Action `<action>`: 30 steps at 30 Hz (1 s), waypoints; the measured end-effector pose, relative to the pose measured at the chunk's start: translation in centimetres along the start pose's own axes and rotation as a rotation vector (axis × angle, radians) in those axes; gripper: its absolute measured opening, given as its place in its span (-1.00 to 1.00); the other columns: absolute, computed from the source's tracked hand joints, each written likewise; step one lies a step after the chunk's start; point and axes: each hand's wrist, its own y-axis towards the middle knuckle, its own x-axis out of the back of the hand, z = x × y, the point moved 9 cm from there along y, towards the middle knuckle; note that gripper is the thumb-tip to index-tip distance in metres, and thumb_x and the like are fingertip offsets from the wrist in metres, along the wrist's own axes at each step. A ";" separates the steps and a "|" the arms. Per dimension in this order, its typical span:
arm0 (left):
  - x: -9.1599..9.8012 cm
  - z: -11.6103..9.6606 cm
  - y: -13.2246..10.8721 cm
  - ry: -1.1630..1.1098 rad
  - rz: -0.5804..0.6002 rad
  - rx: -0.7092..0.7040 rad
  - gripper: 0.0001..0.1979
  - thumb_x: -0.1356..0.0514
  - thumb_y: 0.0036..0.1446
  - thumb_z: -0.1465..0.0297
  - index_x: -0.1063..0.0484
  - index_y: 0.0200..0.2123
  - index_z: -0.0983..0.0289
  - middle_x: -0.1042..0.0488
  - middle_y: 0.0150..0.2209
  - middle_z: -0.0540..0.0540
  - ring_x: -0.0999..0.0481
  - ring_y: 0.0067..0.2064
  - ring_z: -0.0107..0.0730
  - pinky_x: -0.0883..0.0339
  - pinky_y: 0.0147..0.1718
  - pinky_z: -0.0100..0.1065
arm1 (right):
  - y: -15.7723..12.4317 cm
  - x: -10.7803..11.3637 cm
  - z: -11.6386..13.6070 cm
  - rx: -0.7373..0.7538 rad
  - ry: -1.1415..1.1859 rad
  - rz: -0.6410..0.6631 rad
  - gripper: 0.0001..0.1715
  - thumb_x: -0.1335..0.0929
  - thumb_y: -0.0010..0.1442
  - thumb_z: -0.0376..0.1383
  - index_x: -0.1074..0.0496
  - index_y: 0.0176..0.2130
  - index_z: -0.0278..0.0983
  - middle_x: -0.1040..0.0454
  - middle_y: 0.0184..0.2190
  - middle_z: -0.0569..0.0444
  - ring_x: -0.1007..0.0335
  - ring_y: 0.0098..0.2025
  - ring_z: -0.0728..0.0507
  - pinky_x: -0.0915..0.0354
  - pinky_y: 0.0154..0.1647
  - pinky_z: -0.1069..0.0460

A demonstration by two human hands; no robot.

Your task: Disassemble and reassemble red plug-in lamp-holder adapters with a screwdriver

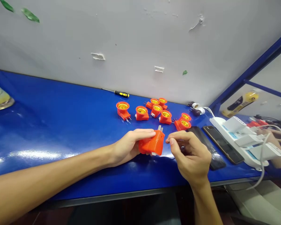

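My left hand (128, 145) grips a red plug-in lamp socket (155, 142); its two metal prongs point up and away, and the bulb opening is turned out of sight. Just right of it, apart from the socket, my right hand (193, 153) is closed in a pinch. A tiny shiny bit shows between its thumb and forefinger, too small to name. Beyond my hands, several more red lamp sockets (141, 113) with gold-coloured threads lie on the blue table (61, 125), openings mostly upward.
A black-and-yellow screwdriver (121, 94) lies by the wall. To the right are a black object (208, 150), a phone (222, 143) and a white power strip (243, 137) with chargers and cables. A bottle (0, 97) stands far left. Another person's hand (277, 157) shows at right.
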 end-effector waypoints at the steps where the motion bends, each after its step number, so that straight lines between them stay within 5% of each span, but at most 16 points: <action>1: 0.0 0.0 0.0 0.001 0.002 0.001 -0.81 -0.20 0.17 0.32 -0.40 -0.40 0.33 -0.31 -0.42 0.03 -0.22 -0.39 -0.43 -0.18 -0.38 -0.38 | 0.1 0.0 0.2 0.001 -0.022 -0.011 -0.86 -0.37 0.22 -0.48 -0.42 -0.25 -0.24 -0.47 -0.38 0.15 -0.42 -0.46 0.04 -0.25 -0.60 0.15; 10: 0.4 0.3 0.0 -0.040 -0.001 -0.010 -0.80 -0.26 0.13 0.29 -0.46 -0.36 0.34 -0.38 -0.38 0.05 -0.28 -0.35 -0.41 -0.21 -0.33 -0.35 | 0.7 -0.3 1.8 0.155 -0.023 0.031 -0.78 -0.44 0.14 -0.52 -0.52 -0.22 -0.25 -0.51 -0.35 0.11 -0.39 -0.41 0.03 -0.27 -0.50 0.12; 20: -0.4 0.1 0.0 0.107 0.053 0.019 -0.76 -0.20 0.18 0.26 -0.42 -0.39 0.34 -0.33 -0.42 0.03 -0.25 -0.37 -0.41 -0.19 -0.33 -0.34 | 1.0 -0.5 1.4 0.127 -0.028 0.120 -0.87 -0.42 0.19 -0.50 -0.47 -0.32 -0.28 -0.49 -0.40 0.12 -0.40 -0.40 0.02 -0.33 -0.39 0.12; 30: -1.0 0.0 -0.2 0.260 0.112 0.035 -0.71 -0.11 0.23 0.23 -0.39 -0.43 0.32 -0.34 -0.46 0.03 -0.23 -0.42 -0.42 -0.08 -0.41 -0.36 | 1.0 -0.9 1.1 0.027 0.011 0.222 -0.91 -0.41 0.23 -0.41 -0.46 -0.35 -0.28 -0.46 -0.46 0.14 -0.30 -0.49 0.04 -0.23 -0.50 0.12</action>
